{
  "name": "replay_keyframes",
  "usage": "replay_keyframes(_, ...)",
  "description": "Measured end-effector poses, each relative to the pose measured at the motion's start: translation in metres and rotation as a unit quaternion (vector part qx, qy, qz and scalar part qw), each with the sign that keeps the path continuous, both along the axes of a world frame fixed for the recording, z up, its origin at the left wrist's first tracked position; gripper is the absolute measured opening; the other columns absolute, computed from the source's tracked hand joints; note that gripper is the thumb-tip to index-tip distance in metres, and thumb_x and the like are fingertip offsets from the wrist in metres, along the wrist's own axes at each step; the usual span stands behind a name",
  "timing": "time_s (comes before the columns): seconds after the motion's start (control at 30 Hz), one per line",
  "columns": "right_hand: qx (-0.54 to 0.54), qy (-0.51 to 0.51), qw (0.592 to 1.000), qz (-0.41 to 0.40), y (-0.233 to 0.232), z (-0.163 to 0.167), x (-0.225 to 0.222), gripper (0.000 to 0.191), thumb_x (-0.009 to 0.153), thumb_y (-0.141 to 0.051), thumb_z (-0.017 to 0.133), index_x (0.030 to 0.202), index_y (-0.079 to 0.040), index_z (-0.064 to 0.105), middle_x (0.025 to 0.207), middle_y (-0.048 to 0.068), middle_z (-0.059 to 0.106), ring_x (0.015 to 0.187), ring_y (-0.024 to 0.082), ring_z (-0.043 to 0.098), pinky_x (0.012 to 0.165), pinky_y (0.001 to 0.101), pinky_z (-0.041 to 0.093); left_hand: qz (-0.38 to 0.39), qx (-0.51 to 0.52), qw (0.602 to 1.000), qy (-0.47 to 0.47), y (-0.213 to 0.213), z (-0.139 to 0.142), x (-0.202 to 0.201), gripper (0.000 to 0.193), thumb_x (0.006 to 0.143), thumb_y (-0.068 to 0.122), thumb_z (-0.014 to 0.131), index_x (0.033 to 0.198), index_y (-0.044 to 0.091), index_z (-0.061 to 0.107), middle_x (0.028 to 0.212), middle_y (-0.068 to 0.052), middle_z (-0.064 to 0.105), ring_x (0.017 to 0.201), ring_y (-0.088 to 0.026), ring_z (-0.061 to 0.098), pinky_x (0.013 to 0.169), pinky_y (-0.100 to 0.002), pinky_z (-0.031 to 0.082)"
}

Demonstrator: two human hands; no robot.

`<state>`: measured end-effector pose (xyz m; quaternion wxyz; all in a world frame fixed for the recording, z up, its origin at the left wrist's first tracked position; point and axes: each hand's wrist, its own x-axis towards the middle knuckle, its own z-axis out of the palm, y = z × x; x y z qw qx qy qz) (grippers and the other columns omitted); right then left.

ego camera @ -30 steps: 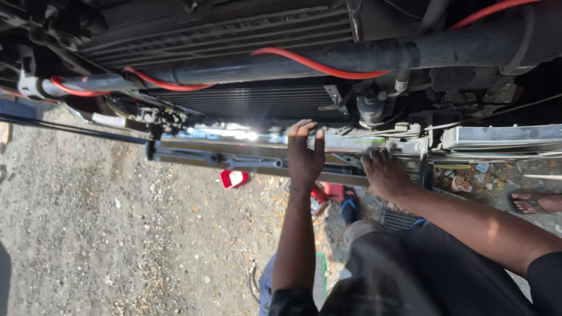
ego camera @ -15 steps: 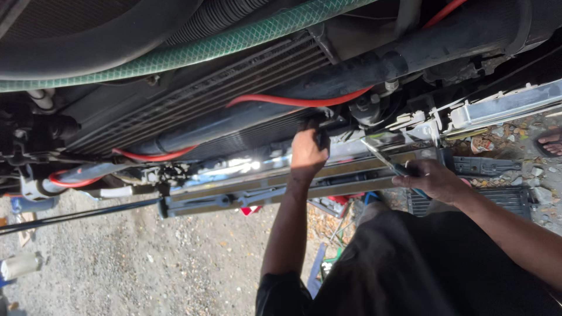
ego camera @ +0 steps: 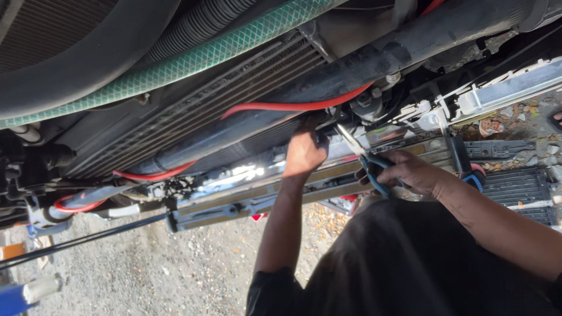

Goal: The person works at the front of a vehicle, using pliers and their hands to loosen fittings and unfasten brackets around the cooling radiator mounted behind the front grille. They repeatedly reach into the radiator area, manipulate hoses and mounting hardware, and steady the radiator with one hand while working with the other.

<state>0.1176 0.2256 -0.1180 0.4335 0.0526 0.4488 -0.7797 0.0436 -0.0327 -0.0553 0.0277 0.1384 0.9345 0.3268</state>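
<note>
Near the middle of the frame, the left hand (ego camera: 303,155) reached up with its fingers curled around a dark part under the black pipe (ego camera: 374,61); what exactly it gripped could not be told. Just right of it, the right hand (ego camera: 410,174) was closed around the blue handles of a pair of pliers (ego camera: 362,153), whose metal tip pointed up-left toward the same spot. A red hose (ego camera: 281,107) ran above the left hand, a green hose (ego camera: 193,61) crossed the upper left, and gravel (ego camera: 146,269) filled the lower left.
</note>
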Motion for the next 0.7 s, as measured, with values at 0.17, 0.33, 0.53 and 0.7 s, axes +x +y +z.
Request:
replay_keyframes(0.17, 0.035, 0.002, 0.999, 0.039, -0.009, 0.001, -0.013, 0.053, 0.076, 0.003, 0.063, 0.129, 0.001, 0.065, 0.111, 0.019, 0.076, 0.104, 0.032, 0.073, 0.084, 0.0412, 0.062, -0.013, -0.007, 0.999, 0.041, -0.002, -0.002, 0.0, 0.046, 0.082, 0.005, 0.066, 0.128, 0.005, 0.062, 0.118, -0.026, 0.068, 0.108, -0.046, 0.064, 0.092, -0.049, 0.054)
replay_keyframes(0.33, -0.019, -0.019, 0.999, 0.032, -0.019, -0.009, -0.018, 0.051, 0.076, 0.003, 0.062, 0.127, 0.001, 0.063, 0.108, 0.019, 0.075, 0.101, 0.029, 0.076, 0.075, 0.0418, 0.064, -0.017, -0.011, 0.999, 0.041, -0.003, -0.004, -0.001, 0.047, 0.083, 0.005, 0.064, 0.129, 0.005, 0.063, 0.12, -0.026, 0.067, 0.111, -0.046, 0.063, 0.096, -0.049, 0.053)
replay_keyframes(0.53, -0.007, -0.042, 0.999, 0.012, -0.021, -0.015, -0.014, 0.044, 0.079, 0.002, 0.062, 0.122, 0.003, 0.065, 0.107, 0.019, 0.073, 0.099, 0.03, 0.075, 0.077, 0.0444, 0.064, -0.012, 0.003, 1.0, 0.028, -0.004, -0.002, 0.0, 0.046, 0.085, 0.007, 0.064, 0.131, 0.005, 0.063, 0.122, -0.026, 0.067, 0.113, -0.047, 0.063, 0.097, -0.049, 0.053)
replay_keyframes(0.7, -0.024, -0.063, 0.998, -0.001, -0.018, -0.004, -0.014, 0.038, 0.079, 0.003, 0.06, 0.116, 0.003, 0.065, 0.107, 0.02, 0.072, 0.102, 0.032, 0.074, 0.077, 0.0464, 0.067, 0.013, -0.017, 1.0, -0.003, -0.003, -0.002, -0.001, 0.049, 0.084, 0.013, 0.068, 0.131, 0.002, 0.061, 0.127, -0.029, 0.065, 0.117, -0.048, 0.061, 0.099, -0.049, 0.052)
